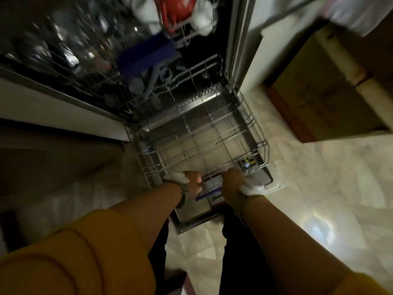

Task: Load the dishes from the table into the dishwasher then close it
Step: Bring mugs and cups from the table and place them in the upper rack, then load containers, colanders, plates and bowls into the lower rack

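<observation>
This is a home kitchen, dimly lit. A built-in dishwasher [148,81] stands open between pale cabinet fronts [53,107], its door [191,218] folded down over the floor and its wire lower rack [204,143] drawn out above it. Higher inside, an upper rack [182,20] carries a red bowl [176,7] and white crockery [202,18], blurred by motion. The floor is laid with glossy cream marble-look tiles [319,188] that catch the light. A large cardboard box [319,88] sits on the tiles just beside the appliance, a household touch.
</observation>
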Demonstrator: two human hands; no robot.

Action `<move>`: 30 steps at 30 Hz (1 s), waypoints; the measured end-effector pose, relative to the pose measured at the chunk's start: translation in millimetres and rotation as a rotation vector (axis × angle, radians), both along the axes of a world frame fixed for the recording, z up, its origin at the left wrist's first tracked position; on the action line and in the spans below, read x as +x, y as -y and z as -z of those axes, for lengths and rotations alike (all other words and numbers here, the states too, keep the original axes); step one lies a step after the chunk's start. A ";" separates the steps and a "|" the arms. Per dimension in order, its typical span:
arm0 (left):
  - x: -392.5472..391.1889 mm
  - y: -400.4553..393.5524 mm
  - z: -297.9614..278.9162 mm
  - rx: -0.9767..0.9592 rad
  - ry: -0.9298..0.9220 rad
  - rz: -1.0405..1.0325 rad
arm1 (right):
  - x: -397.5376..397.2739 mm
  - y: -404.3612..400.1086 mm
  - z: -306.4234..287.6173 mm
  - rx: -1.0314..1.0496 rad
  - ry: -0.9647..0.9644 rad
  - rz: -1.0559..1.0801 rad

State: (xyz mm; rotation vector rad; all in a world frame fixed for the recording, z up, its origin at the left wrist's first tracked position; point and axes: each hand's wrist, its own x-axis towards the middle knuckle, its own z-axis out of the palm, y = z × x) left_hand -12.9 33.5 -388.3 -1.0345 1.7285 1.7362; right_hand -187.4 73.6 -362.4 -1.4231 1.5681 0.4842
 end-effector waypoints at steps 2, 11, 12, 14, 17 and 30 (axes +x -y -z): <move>6.6 3.0 -41.1 0.482 -0.255 -0.440 | -22.1 -6.0 -36.1 -0.040 -0.027 -0.019; -135.0 -19.4 -245.7 -0.609 0.261 0.101 | -122.9 -32.3 -229.5 -0.334 -0.007 0.266; -153.4 -26.7 -263.1 -0.685 0.207 0.142 | -132.8 -41.1 -250.8 -0.366 -0.008 0.340; -183.1 -33.4 -292.7 -0.799 0.084 0.131 | -148.8 -48.4 -278.7 -0.448 -0.010 0.402; -230.3 -85.6 -333.0 -0.867 -0.183 0.127 | -179.1 -129.4 -323.5 -0.496 -0.059 0.588; -499.0 -405.0 -449.6 -0.541 -0.724 0.358 | -368.8 -530.3 -415.1 -0.741 -0.379 1.379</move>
